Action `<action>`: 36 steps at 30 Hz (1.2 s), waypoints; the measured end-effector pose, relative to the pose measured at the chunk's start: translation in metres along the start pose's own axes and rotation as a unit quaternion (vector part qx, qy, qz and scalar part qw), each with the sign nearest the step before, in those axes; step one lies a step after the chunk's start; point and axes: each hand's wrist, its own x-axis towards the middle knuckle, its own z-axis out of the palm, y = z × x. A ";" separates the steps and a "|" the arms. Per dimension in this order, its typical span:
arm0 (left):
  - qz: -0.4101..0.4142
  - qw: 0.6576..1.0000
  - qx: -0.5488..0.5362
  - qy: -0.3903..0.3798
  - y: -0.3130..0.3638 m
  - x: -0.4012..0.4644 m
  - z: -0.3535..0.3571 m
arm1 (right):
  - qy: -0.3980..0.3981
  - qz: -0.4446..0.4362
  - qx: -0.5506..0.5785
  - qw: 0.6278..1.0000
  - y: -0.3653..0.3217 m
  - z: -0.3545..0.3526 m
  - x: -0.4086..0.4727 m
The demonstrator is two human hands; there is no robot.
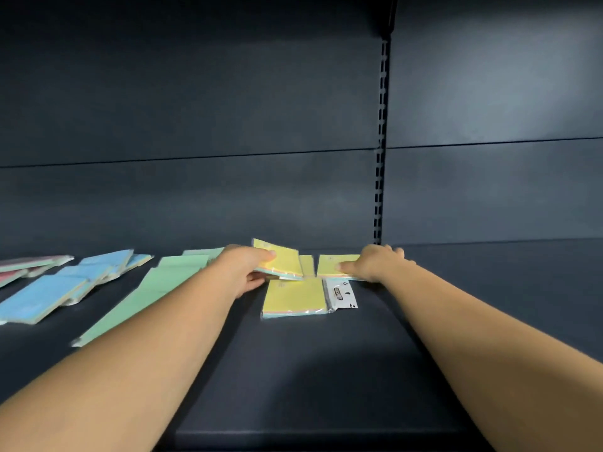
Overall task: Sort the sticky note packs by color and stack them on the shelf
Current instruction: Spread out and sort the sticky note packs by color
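While both arms reach across the dark shelf (310, 370), the left hand (243, 267) pinches a yellow pack (284, 261), thumb on top, lifted and tilted. The right hand (375, 261) presses a second yellow pack (332, 264) flat with extended fingers. A third yellow pack (293, 296) lies nearer, header card to its right. Green packs (146, 298), blue packs (49, 296) and pink packs (19, 267) sit leftward. Behind: dark panels and a slotted upright (380, 158).

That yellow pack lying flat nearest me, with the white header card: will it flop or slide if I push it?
The yellow pack looks like a thin, flat pad, so probably fairly stiff and light. Its glossy wrapper on the smooth shelf suggests it slides easily. Its header card may flex.
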 end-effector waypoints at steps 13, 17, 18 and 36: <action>0.073 0.992 0.096 0.045 -0.009 0.035 0.029 | 0.088 -0.041 0.381 0.919 0.006 -0.002 0.010; 0.105 0.909 0.401 0.041 -0.009 0.022 0.024 | 0.057 -0.001 0.536 0.842 0.007 -0.002 0.005; 0.105 0.884 0.456 0.026 -0.009 0.015 0.025 | 0.050 0.003 0.567 0.822 0.007 -0.003 0.003; 0.152 0.717 0.662 -0.156 -0.025 -0.084 -0.023 | -0.095 -0.043 0.597 0.795 -0.022 -0.005 -0.042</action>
